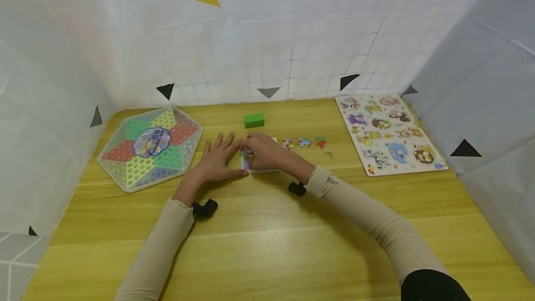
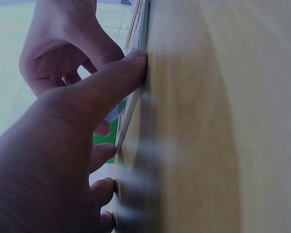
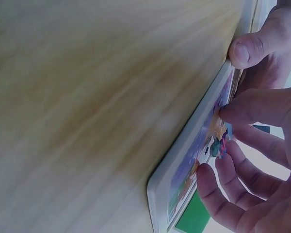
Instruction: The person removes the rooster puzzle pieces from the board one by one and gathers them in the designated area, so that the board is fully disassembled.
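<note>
My left hand lies on the table with fingers spread. Its thumb touches the near edge of a small jigsaw puzzle board, close to the left corner. Over that board is my right hand, its thumb and fingertips pinching a small colorful jigsaw piece just above the picture surface. Much of the board is hidden under the right hand in the head view. Right of the board lie three loose jigsaw pieces in a row.
A green block stands behind the board. On the left is a hexagonal Chinese checkers set; an animal peg puzzle board lies on the right. White sheets enclose the table's back and sides.
</note>
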`<state>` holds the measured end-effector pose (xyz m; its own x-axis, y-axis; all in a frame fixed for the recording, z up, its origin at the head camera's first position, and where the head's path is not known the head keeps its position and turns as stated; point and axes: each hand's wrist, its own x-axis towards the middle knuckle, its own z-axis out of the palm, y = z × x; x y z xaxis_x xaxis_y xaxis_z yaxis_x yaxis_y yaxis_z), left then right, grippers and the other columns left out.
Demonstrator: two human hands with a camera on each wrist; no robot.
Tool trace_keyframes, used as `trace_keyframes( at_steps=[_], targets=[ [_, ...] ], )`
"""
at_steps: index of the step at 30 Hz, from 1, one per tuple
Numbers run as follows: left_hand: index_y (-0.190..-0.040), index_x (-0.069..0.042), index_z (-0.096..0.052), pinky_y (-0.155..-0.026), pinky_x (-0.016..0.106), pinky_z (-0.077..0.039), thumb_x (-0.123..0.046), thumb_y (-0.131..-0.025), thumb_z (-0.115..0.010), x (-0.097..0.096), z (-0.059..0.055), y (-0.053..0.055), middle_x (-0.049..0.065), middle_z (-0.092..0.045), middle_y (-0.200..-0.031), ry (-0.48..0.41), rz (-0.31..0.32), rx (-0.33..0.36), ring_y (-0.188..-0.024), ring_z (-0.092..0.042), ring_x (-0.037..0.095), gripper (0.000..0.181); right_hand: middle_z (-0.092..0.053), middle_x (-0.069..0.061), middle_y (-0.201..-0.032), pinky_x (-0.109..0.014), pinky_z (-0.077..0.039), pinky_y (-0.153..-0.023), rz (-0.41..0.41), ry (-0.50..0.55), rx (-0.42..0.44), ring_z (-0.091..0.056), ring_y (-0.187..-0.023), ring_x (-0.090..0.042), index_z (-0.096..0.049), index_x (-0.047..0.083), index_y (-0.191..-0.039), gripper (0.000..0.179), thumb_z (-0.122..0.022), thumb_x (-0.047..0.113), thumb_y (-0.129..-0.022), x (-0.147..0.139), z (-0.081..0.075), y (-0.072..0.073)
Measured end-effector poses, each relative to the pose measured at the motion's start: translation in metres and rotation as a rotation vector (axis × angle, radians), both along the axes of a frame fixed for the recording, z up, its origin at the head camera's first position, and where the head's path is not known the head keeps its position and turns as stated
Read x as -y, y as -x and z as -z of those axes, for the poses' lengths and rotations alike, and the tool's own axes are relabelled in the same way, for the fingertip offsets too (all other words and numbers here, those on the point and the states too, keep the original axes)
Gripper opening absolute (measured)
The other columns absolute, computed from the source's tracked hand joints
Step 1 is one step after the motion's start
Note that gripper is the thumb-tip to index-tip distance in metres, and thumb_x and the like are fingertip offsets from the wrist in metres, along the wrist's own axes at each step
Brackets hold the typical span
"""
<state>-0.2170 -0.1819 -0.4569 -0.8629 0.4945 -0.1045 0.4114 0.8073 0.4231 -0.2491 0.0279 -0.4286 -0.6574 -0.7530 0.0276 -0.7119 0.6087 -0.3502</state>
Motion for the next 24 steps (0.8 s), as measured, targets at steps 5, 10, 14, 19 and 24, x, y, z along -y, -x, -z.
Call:
trace_keyframes(
  at_steps=[5,10,14,19,24],
  targets=[
    [-0.162,-0.028,-0.016,-0.114,0.064,0.009,-0.073,-0.084,-0.061,0.0001,0.0003,0.0008,0.009,-0.003,-0.168,0.015,-0.004,0.011,-0.151,0.008,0.038,0.101,-0.06,-0.004,-0.1,-0.028,-0.045,-0.069,0.028,-0.011,0.018,-0.051,-0.081,-0.014,-0.067,0.015,-0.126,0.046,-0.081,0.022,-0.083,0.0002,-0.0011,-0.0014],
    [-0.162,-0.031,-0.014,-0.114,0.064,0.009,-0.074,-0.084,-0.06,0.0,-0.0005,-0.0004,0.009,-0.002,-0.168,0.018,-0.008,0.012,-0.151,0.008,0.038,0.1,-0.058,-0.001,-0.098,-0.028,-0.046,-0.069,0.064,0.006,0.021,-0.051,-0.083,-0.014,-0.068,0.012,-0.121,0.044,-0.082,0.024,-0.082,0.0014,-0.001,-0.0032],
    [-0.162,-0.033,-0.013,-0.115,0.063,0.009,-0.074,-0.084,-0.06,-0.0003,-0.0002,-0.0009,0.008,-0.002,-0.168,0.02,-0.012,0.011,-0.151,0.008,0.037,0.1,-0.058,-0.002,-0.097,-0.029,-0.046,-0.07,0.085,0.017,-0.016,-0.051,-0.083,-0.015,-0.068,0.009,-0.119,0.044,-0.083,0.02,-0.079,0.003,0.0,-0.0049],
    [-0.162,-0.032,-0.013,-0.114,0.064,0.009,-0.074,-0.084,-0.06,-0.0005,0.0006,-0.0005,0.008,-0.002,-0.168,0.014,-0.008,0.008,-0.151,0.008,0.038,0.1,-0.06,-0.005,-0.099,-0.032,-0.049,-0.072,0.112,0.022,-0.064,-0.054,-0.084,-0.018,-0.069,0.006,-0.116,0.041,-0.082,0.017,-0.079,0.0039,0.0014,-0.0069],
    [-0.162,-0.033,-0.011,-0.114,0.065,0.009,-0.075,-0.083,-0.06,0.0001,0.0022,0.0003,0.009,-0.002,-0.168,0.017,-0.004,0.004,-0.151,0.008,0.039,0.101,-0.061,-0.005,-0.101,-0.031,-0.05,-0.073,0.144,0.027,-0.065,-0.055,-0.086,-0.018,-0.069,0.007,-0.115,0.037,-0.08,0.016,-0.08,0.003,-0.0001,-0.0082]
  ],
)
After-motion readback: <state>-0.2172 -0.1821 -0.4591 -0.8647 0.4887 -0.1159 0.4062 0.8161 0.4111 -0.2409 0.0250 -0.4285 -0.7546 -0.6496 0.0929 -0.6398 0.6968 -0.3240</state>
